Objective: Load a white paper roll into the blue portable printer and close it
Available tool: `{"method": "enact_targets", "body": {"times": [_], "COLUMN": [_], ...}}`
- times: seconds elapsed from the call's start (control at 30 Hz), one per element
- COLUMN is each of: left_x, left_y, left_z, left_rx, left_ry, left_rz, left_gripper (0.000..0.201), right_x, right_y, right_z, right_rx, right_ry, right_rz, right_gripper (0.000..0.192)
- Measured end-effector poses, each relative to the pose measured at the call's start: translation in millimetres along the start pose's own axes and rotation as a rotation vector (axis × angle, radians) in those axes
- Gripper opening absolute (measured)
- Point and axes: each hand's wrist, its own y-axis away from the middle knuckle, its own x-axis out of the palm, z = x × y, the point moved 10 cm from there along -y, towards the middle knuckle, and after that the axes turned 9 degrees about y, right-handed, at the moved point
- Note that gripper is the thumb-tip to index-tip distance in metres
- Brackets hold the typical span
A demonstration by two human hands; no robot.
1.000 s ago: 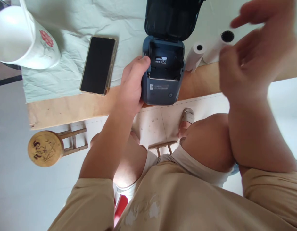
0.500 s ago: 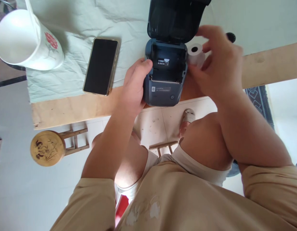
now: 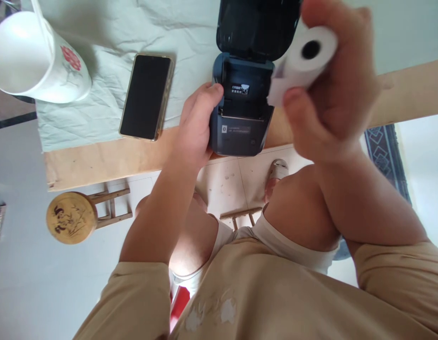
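A dark blue portable label printer [image 3: 239,134] stands at the table's front edge, its black lid [image 3: 257,28] swung up and its paper bay showing a small printed sticker. Around the printer's left side my left hand [image 3: 199,120] is closed, thumb on the rim of the bay. My right hand [image 3: 341,89] grips a white paper roll [image 3: 322,45] with a dark hole in its core. The roll is raised just right of the bay, and its loose paper end hangs toward the printer. Some fingers of the right hand are hidden or blurred.
Left of the printer a smartphone [image 3: 147,97] lies screen up on the pale green cloth [image 3: 108,28]. A white paper bucket [image 3: 68,66] with a red flower stands farther left. Below the wooden table edge [image 3: 94,163] is a round wooden stool [image 3: 72,217].
My right hand has lifted the paper roll from beside the printer, up toward the camera and slightly right. My left hand stays on the printer.
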Motion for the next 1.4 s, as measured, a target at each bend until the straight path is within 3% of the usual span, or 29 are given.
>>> {"method": "enact_targets", "body": {"times": [0.1, 0.27, 0.43, 0.6, 0.73, 0.77, 0.9, 1.0, 1.1, 1.23, 1.4], "left_x": [-3.9, 1.6, 2.6, 3.9, 16.1, 18.7, 29.4, 30.5, 27.2, 26.0, 27.8], "left_y": [-0.8, 0.8, -1.6, -2.1, 6.1, 8.4, 15.0, 16.3, 14.9, 13.9, 14.4], "left_z": [-2.3, -3.6, -5.4, -2.9, -15.6, -18.9, -21.7, -20.6, -18.8, -16.6, -17.2], "left_rx": [0.023, 0.026, 0.059, 0.042, 0.112, 0.125, 0.097, 0.083, 0.082, 0.072, 0.08], "left_ry": [-0.003, 0.012, 0.013, -0.001, 0.063, 0.083, 0.049, 0.039, 0.049, 0.05, 0.045], "left_rz": [-0.045, -0.015, 0.027, 0.037, 0.05, 0.048, 0.097, 0.129, 0.124, 0.122, 0.165], "left_gripper": [0.022, 0.02, 0.022, 0.025, 0.007, 0.012, 0.024, 0.028, 0.032, 0.038, 0.04], "right_x": [4.4, 16.8, 27.4, 19.8, 11.4, 10.9, 21.0, 23.3, 19.7, 20.2, 32.0], "right_y": [-2.2, -10.9, -13.4, -12.0, -5.0, -2.7, 2.8, 1.7, -0.7, -3.9, -2.4], "right_z": [29.1, 20.0, 18.9, 20.6, 35.2, 41.3, 54.0, 44.0, 32.6, 24.5, 19.4], "right_rx": [-0.219, -0.045, -0.072, -0.116, -0.164, -0.201, -0.293, -0.199, -0.125, -0.151, -0.17], "right_ry": [0.067, 0.182, 0.167, 0.241, 0.221, 0.205, 0.151, 0.007, -0.072, 0.056, 0.011], "right_rz": [-0.039, 0.044, 0.128, 0.015, -0.085, -0.094, 0.037, 0.131, 0.127, 0.105, 0.195], "right_gripper": [0.045, 0.019, 0.021, 0.022, 0.018, 0.018, 0.004, 0.009, 0.013, 0.025, 0.032]}}
